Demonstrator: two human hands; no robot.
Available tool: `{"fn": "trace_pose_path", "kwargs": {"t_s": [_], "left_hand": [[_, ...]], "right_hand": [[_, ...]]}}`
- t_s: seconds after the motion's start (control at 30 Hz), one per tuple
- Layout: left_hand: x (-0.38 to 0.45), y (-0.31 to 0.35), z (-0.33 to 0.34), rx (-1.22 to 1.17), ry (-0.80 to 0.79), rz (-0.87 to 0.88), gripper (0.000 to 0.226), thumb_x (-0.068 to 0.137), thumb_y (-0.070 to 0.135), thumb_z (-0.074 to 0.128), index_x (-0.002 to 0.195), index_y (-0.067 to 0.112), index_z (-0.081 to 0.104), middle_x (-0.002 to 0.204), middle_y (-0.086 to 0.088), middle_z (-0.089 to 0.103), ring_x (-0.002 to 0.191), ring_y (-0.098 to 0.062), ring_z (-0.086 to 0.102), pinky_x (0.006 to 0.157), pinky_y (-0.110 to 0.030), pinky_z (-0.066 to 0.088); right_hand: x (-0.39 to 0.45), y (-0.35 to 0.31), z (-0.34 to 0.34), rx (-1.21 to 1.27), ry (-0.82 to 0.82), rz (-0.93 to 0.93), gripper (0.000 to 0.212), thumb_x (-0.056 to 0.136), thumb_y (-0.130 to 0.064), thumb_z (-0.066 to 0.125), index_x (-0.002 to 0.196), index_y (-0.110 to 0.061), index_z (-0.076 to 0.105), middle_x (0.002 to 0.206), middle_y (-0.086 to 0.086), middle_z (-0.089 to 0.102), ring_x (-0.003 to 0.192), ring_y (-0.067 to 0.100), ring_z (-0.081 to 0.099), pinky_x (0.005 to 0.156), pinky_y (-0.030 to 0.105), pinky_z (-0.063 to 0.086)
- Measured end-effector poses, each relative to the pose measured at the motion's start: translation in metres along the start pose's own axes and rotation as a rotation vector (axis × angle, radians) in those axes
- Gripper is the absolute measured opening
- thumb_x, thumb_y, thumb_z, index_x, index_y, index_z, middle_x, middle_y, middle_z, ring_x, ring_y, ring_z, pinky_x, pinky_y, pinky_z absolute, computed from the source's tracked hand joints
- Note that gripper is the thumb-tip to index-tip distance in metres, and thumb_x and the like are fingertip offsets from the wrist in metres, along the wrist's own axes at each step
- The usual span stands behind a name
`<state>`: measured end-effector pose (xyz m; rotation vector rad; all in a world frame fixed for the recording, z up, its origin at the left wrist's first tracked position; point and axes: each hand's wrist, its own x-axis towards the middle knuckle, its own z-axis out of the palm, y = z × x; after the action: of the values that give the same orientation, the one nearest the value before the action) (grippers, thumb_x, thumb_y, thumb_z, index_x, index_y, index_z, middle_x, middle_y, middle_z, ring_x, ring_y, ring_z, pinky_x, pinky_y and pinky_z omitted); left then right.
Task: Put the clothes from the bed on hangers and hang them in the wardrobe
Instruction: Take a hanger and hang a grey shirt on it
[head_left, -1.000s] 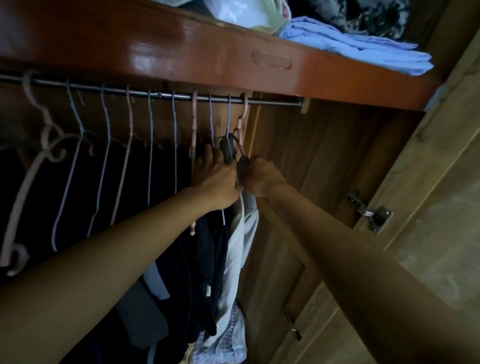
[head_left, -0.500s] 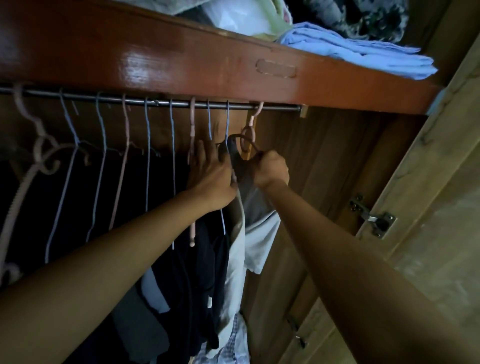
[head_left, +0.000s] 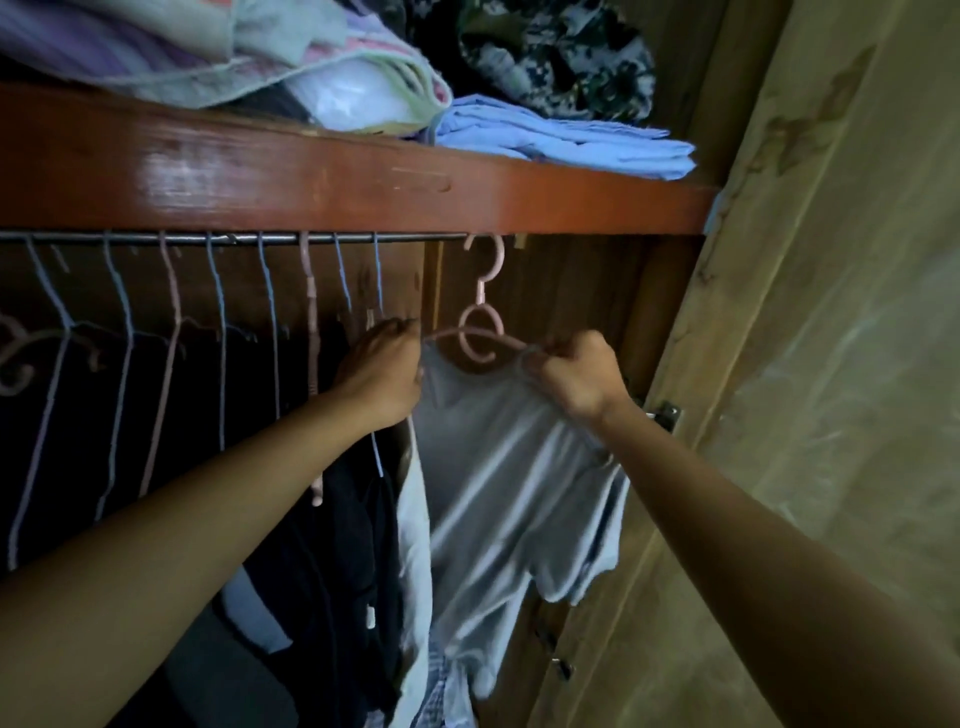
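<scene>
Since the earlier frame the two hands have drawn apart, and the grey T-shirt (head_left: 514, 467) that was bunched between them now hangs spread open and facing the camera. The pink hanger (head_left: 480, 312) has also turned, so its hook and ring now show face-on.

That hanger's hook sits on the rail (head_left: 208, 238) at its far right end, at about 12 o'clock from the shirt. The right hand (head_left: 574, 376), at 3 o'clock of the hanger's ring, pinches the shirt's shoulder together with the hanger's arm, fingers curled tight. The left hand (head_left: 382, 371), at 9 o'clock of the ring, has its fingers curled at the shirt's other shoulder; whether it grips the cloth or the hanger tip I cannot tell.

To the left along the rail hang a row of thin wire hangers (head_left: 218, 322), some carrying dark clothes (head_left: 332, 561), with a white garment (head_left: 415, 545) just beside the grey shirt at its 8 o'clock. Above the rail runs the red-brown shelf (head_left: 311, 182), which bears folded blue cloth (head_left: 561, 140) at 1 o'clock and a pale folded blanket (head_left: 260, 57) at 11 o'clock. The wardrobe door (head_left: 831, 364) stands open at 3 o'clock.
</scene>
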<state>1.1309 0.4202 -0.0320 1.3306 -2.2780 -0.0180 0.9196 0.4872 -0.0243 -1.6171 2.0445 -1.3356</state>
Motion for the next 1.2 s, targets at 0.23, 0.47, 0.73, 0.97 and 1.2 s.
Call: {"fn": "trace_pose_path", "kwargs": {"t_s": [0.23, 0.47, 0.73, 0.97, 1.2], "left_hand": [[-0.007, 0.032, 0.002, -0.111, -0.099, 0.023, 0.053, 0.098, 0.02, 0.054, 0.146, 0.005, 0.037, 0.146, -0.019, 0.044, 0.135, -0.034, 0.042, 0.108, -0.037, 0.037], [-0.022, 0.073, 0.028, -0.258, -0.243, 0.05, 0.055, 0.103, 0.027, 0.047, 0.153, 0.012, 0.028, 0.153, -0.012, 0.038, 0.14, -0.028, 0.037, 0.112, -0.039, 0.033], [-0.042, 0.136, 0.036, -0.504, -0.195, 0.326, 0.014, 0.097, 0.021, 0.058, 0.107, 0.021, 0.067, 0.094, 0.005, 0.067, 0.09, -0.011, 0.064, 0.08, -0.035, 0.052], [-0.068, 0.213, 0.044, -0.762, -0.231, 0.45, 0.015, 0.093, 0.01, 0.063, 0.084, 0.022, 0.067, 0.081, 0.001, 0.066, 0.073, -0.003, 0.06, 0.065, -0.015, 0.044], [-0.092, 0.293, 0.042, -1.016, -0.279, 0.555, 0.019, 0.087, 0.002, 0.069, 0.079, 0.019, 0.068, 0.073, 0.001, 0.066, 0.066, 0.001, 0.056, 0.064, -0.015, 0.041]], "right_hand": [[-0.047, 0.023, -0.05, 0.012, 0.013, -0.014, 0.031, 0.082, -0.054, 0.073, 0.071, -0.025, 0.075, 0.065, -0.001, 0.069, 0.056, 0.005, 0.059, 0.054, 0.029, 0.048], [-0.1, 0.041, -0.115, -0.017, 0.048, -0.006, 0.022, 0.084, -0.043, 0.075, 0.074, -0.024, 0.077, 0.065, 0.001, 0.067, 0.056, 0.007, 0.055, 0.055, 0.033, 0.046], [-0.168, 0.067, -0.2, 0.092, 0.076, 0.033, 0.017, 0.089, -0.025, 0.072, 0.077, -0.014, 0.076, 0.058, -0.002, 0.059, 0.054, 0.007, 0.048, 0.052, 0.021, 0.038], [-0.228, 0.085, -0.263, 0.012, 0.122, 0.064, 0.022, 0.091, -0.024, 0.07, 0.074, -0.013, 0.074, 0.061, 0.003, 0.058, 0.058, 0.011, 0.049, 0.056, 0.027, 0.04], [-0.287, 0.099, -0.332, 0.012, 0.158, 0.072, 0.012, 0.087, -0.028, 0.072, 0.081, -0.02, 0.077, 0.077, 0.028, 0.061, 0.07, 0.021, 0.05, 0.068, 0.036, 0.036]]}}
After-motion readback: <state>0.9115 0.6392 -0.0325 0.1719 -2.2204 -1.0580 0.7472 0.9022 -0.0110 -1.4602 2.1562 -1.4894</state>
